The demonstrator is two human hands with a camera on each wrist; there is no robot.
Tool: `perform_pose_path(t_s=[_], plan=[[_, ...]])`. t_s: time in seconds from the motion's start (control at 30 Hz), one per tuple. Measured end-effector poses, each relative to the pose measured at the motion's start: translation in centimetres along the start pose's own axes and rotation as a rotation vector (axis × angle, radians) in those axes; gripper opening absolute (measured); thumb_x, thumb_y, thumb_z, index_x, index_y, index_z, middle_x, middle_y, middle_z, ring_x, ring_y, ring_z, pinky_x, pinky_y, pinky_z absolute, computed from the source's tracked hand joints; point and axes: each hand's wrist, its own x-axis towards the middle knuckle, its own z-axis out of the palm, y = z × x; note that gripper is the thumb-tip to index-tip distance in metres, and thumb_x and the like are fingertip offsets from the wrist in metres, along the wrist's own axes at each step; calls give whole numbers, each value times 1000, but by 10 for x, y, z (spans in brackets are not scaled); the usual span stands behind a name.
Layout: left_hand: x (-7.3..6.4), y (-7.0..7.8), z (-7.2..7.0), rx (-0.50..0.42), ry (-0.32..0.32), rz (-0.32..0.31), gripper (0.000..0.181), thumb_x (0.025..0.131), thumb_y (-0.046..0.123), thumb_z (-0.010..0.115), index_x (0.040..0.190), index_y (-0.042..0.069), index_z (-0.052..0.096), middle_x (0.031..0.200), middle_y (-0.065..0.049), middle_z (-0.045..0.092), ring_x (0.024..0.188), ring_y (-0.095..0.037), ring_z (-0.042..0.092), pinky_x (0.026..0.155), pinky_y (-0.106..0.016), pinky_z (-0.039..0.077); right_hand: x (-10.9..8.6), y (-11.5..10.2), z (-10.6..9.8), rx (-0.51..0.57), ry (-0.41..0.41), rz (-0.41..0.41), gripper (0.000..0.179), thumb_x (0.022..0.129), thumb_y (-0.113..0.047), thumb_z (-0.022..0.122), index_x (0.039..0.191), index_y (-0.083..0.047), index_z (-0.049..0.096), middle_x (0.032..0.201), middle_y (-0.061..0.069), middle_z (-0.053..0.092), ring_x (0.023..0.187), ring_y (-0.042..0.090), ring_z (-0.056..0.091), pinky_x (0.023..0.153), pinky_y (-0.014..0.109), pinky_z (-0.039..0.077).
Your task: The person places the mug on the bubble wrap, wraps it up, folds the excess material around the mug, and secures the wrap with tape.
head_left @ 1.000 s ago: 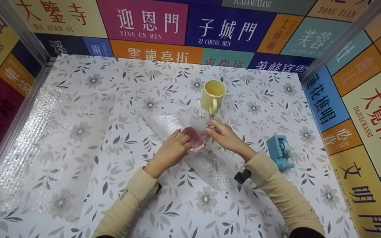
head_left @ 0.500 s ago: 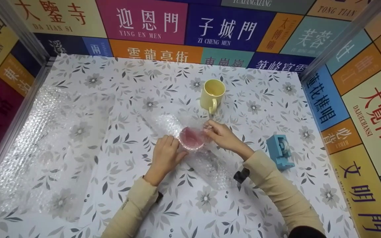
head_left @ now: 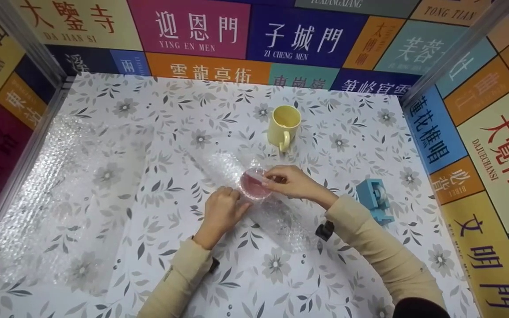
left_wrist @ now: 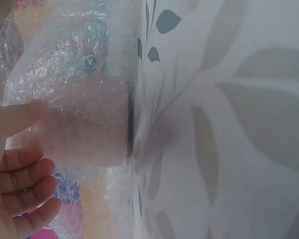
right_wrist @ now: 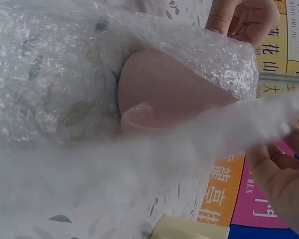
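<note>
Right grip [head_left: 294, 182] pinches the edge of a strip of bubble wrap [head_left: 287, 227] and holds it over the mouth of a pink cup [right_wrist: 159, 84]; left grip [head_left: 222, 212] is loose and partly wide, with its thumb touching the wrap at the cup's left side; the cup stands upright in the middle of the tabletop [head_left: 170, 282], with wrap up around it and long ends lying to the far left and near right; the step in hand seems to be wrapping the cup, and it looks only part done, since those ends lie flat; the next move likely calls for the right grip to lay its edge across and tuck it down snug, while the left grip steadies the cup; the wrap looks springy, so it could pop back up; a blue tape holder [head_left: 370, 196] sits untouched on the right, handy for sticking; a yellow mug [head_left: 280, 131] stands on the far side; a bigger bubble sheet [head_left: 24, 216] lies on the left.
</note>
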Motion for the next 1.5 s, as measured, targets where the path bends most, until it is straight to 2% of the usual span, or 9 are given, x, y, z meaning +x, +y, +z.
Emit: perform_pose_path(t_s=[0.1, 0.27, 0.6, 0.8, 0.93, 1.07, 1.27, 1.37, 1.5], plan=[[1, 0, 0, 0, 1, -1, 31, 73, 33, 73, 73, 5, 61, 66, -7, 58, 61, -23, 53, 53, -32, 46, 1, -4, -3, -38, -57, -20, 28, 86, -20, 61, 106, 0, 64, 94, 11, 62, 77, 19, 59, 70, 29, 50], [1, -1, 2, -10, -2, -11, 30, 73, 33, 73, 81, 5, 64, 69, -7, 59, 63, -23, 55, 54, -31, 47, 6, -8, -6, -113, -106, -28, 27, 87, -19, 59, 105, 0, 65, 92, 11, 60, 80, 23, 57, 72, 32, 49], [-1, -4, 6, -37, 84, 15, 32, 70, 32, 75, 83, 6, 63, 68, -6, 57, 63, -22, 54, 52, -30, 46, 25, -5, -2, -221, -39, 0, 15, 77, -18, 69, 80, -3, 66, 71, 5, 61, 66, 18, 54, 64, 30, 46], [-2, -4, 7, -54, 91, 3, 34, 71, 32, 75, 88, 5, 64, 72, -7, 59, 66, -22, 55, 53, -30, 47, 33, -8, 5, -289, 37, 107, 32, 69, -25, 77, 72, -4, 54, 65, 1, 52, 63, 19, 48, 61, 32, 42], [-3, -3, 7, -60, 74, 0, 35, 72, 31, 74, 90, 4, 64, 72, -7, 60, 66, -21, 55, 54, -30, 47, 35, -5, 6, -329, 41, 243, 48, 65, -30, 79, 91, 1, 52, 76, 9, 54, 71, 26, 51, 65, 36, 44], [-3, -3, 7, -58, 59, -6, 31, 72, 31, 74, 83, 4, 63, 69, -7, 59, 64, -21, 54, 54, -30, 47, 36, 1, 4, -342, -19, 338, 60, 67, -35, 77, 105, 5, 55, 89, 16, 60, 81, 29, 55, 73, 38, 47], [-3, -3, 6, -65, 50, -7, 29, 72, 31, 74, 76, 6, 61, 68, -6, 58, 63, -20, 53, 54, -30, 47, 38, 7, 3, -274, -105, 332, 35, 69, -32, 73, 82, 0, 65, 62, 0, 54, 59, 17, 48, 54, 28, 42], [-3, -3, 6, -58, 48, -3, 29, 72, 32, 74, 74, 6, 60, 67, -6, 57, 63, -20, 53, 53, -30, 47, 39, 6, 4, -257, -106, 330, 27, 69, -29, 73, 67, -6, 59, 55, -4, 45, 52, 14, 41, 47, 24, 36], [-4, -3, 7, -39, 40, -2, 30, 72, 32, 74, 73, 7, 59, 66, -6, 55, 61, -21, 52, 52, -30, 45, 40, 6, 7, -308, -82, 322, 25, 66, -24, 73, 62, -8, 54, 55, -3, 45, 52, 15, 41, 46, 26, 35]])
